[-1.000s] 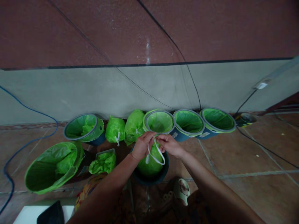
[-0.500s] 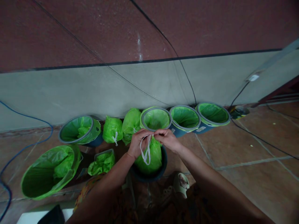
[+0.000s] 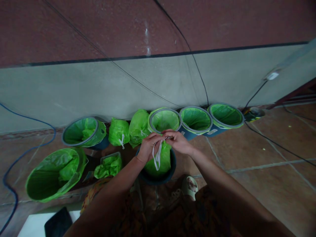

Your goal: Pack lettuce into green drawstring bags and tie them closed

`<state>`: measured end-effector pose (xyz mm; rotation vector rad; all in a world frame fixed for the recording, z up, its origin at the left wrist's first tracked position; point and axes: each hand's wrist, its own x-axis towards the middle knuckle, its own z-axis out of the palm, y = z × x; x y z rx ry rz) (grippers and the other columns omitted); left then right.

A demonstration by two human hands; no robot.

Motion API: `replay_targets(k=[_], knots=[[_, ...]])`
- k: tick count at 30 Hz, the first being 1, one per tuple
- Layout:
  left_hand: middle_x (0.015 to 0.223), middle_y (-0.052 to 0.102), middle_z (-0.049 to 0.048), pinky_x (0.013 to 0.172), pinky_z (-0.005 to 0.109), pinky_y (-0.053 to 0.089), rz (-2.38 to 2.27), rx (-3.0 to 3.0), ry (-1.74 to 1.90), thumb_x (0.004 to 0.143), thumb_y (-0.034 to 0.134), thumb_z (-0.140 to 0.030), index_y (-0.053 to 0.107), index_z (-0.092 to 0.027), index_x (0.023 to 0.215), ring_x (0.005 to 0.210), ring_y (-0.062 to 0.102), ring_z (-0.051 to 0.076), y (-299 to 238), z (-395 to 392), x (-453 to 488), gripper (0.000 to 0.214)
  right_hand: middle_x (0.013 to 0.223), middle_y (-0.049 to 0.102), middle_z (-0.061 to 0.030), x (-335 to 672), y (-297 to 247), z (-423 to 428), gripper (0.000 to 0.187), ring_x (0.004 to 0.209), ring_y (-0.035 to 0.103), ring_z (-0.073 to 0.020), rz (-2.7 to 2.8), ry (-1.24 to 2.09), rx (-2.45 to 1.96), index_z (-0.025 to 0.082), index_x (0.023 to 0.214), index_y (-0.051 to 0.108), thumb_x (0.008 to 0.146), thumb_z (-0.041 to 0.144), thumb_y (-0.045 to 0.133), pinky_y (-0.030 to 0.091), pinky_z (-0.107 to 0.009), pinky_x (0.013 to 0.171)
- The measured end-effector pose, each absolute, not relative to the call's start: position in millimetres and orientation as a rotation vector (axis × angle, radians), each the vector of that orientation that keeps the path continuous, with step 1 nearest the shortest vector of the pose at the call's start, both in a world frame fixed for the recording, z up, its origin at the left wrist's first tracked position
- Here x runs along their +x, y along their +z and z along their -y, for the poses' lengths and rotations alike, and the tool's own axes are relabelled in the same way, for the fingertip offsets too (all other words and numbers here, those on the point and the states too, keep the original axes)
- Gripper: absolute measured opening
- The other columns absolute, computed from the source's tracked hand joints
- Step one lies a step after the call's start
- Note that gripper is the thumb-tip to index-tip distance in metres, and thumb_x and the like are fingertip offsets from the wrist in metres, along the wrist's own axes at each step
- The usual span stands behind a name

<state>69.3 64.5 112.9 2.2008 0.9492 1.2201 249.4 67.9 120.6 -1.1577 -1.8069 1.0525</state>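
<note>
A green garbage bag (image 3: 160, 163) with white drawstrings sits inside a dark blue bin (image 3: 173, 168) in front of me. At its gathered top, my left hand (image 3: 149, 144) pinches the bag's neck and drawstring. My right hand (image 3: 179, 141) is closed on the same spot from the other side, fingertips meeting those of the left. A white drawstring loop (image 3: 156, 156) hangs down the bag beside my left hand. The fingertips partly hide how the strings run.
Two tied green bags (image 3: 118, 131) rest against the wall. Green-lined bins (image 3: 197, 119) stand to their right. At left are a lined round bin (image 3: 80, 131), a larger one (image 3: 53, 174) and a small container (image 3: 110, 164). A blue cable (image 3: 14, 164) and black cable (image 3: 278, 144) cross the floor.
Both hands stay at the bag's neck, with fingers drawn closer together and overlapping more. The drawstring loop looks narrower. The view has tilted slightly.
</note>
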Motion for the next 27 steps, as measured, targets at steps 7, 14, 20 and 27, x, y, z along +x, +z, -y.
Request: replay_targets(k=[7, 14, 20, 27], knots=[[0.081, 0.064, 0.0024, 0.069, 0.024, 0.052, -1.003, 2.214, 1.214, 0.091, 0.052, -0.018, 0.071, -0.018, 0.09, 0.074, 0.062, 0.012, 110.7, -63.3, 68.9, 0.019, 0.09, 0.066, -0.0061, 263.9, 124.9, -75.5, 0.02, 0.077, 0.06, -0.0169, 1.578, 0.53, -1.531, 0.018, 0.085, 0.068, 0.08, 0.023, 0.049, 0.046, -0.029, 0.073], [0.081, 0.063, 0.0034, 0.069, 0.026, 0.052, -0.983, 2.242, 1.207, 0.092, 0.051, -0.019, 0.071, -0.018, 0.089, 0.074, 0.062, 0.014, 112.4, -61.9, 68.8, 0.02, 0.107, 0.063, -0.0144, 274.1, 126.0, -73.9, 0.03, 0.082, 0.06, -0.0226, 1.528, 0.213, -1.847, 0.014, 0.103, 0.066, 0.078, 0.023, 0.052, 0.047, -0.038, 0.083], [0.08, 0.063, 0.004, 0.07, 0.029, 0.053, -1.049, 2.243, 1.162, 0.092, 0.049, -0.017, 0.07, -0.02, 0.088, 0.076, 0.062, 0.016, 109.7, -63.0, 67.9, 0.021, 0.096, 0.067, -0.0089, 269.5, 139.9, -61.6, 0.021, 0.088, 0.059, -0.0236, 1.596, 0.323, -1.701, 0.019, 0.088, 0.069, 0.075, 0.02, 0.053, 0.046, -0.037, 0.081], [0.085, 0.061, 0.0027, 0.071, 0.026, 0.051, -1.057, 2.359, 1.079, 0.093, 0.046, -0.016, 0.068, -0.019, 0.095, 0.077, 0.06, 0.013, 101.0, -58.4, 69.8, 0.023, 0.052, 0.049, 0.0025, 231.5, 123.7, -48.4, 0.041, 0.05, 0.041, -0.009, 1.185, 1.375, -1.516, 0.018, 0.055, 0.055, 0.076, 0.053, 0.06, 0.031, -0.024, 0.049]])
